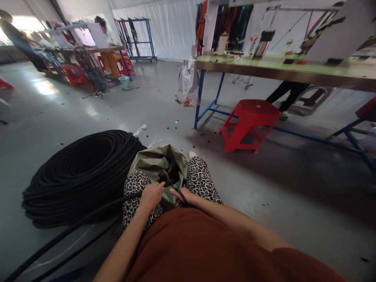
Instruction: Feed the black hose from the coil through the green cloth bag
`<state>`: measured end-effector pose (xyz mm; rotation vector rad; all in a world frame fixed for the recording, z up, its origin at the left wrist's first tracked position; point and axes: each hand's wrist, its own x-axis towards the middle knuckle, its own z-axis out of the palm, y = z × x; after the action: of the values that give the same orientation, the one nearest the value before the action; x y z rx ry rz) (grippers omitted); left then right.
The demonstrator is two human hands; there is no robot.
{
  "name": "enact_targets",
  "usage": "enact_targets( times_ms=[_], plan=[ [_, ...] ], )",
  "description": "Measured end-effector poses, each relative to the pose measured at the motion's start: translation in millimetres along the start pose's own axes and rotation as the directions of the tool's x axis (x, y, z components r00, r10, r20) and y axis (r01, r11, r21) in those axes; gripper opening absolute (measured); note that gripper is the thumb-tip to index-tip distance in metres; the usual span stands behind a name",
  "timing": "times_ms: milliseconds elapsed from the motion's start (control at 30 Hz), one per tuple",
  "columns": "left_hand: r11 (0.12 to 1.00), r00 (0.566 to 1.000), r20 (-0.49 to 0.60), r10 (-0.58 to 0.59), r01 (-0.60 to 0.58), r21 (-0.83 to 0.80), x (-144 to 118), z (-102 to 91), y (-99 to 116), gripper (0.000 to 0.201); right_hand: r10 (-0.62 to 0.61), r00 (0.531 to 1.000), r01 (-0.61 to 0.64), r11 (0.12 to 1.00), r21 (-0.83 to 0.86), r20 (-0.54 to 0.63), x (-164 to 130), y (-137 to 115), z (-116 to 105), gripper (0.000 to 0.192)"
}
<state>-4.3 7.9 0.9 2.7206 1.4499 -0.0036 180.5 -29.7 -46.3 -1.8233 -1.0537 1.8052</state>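
My left hand (152, 195) is closed around a thick black cord (117, 201), which runs across my left knee from the lower left. In my right hand (183, 196) is a pair of scissors (184, 199) with black handles; the blades point toward the cord's end, close to my left fingers. Whether the blades touch the cord I cannot tell. Between my knees stands an open olive-green sack (157, 156), its dark inside partly hidden by my hands. A large coil of black cord (79, 172) lies on the floor at my left.
A red plastic stool (246, 123) stands ahead to the right, beside a long worktable (279, 72) with blue legs. A clear plastic bag (188, 84) hangs at the table's corner. Farther left are another worktable, a light-blue bucket (125, 83) and people. Small black bits dot the floor.
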Motion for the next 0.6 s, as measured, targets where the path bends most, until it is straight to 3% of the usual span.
enact_targets(
  times_ms=[167, 600],
  plan=[
    [1.000, 1.000, -0.001, -0.023, 0.023, 0.016, 0.5, 0.2, 3.1, 0.036, -0.039, 0.999, 0.033, 0.980, -0.197, -0.026, -2.2, -3.5, -1.1, 0.060],
    [0.999, 0.999, 0.045, -0.026, 0.024, 0.044, 3.8, 2.8, 4.6, 0.038, -0.091, 0.994, 0.059, 0.917, -0.394, -0.062, -13.5, -12.6, -2.4, 0.052]
  ],
)
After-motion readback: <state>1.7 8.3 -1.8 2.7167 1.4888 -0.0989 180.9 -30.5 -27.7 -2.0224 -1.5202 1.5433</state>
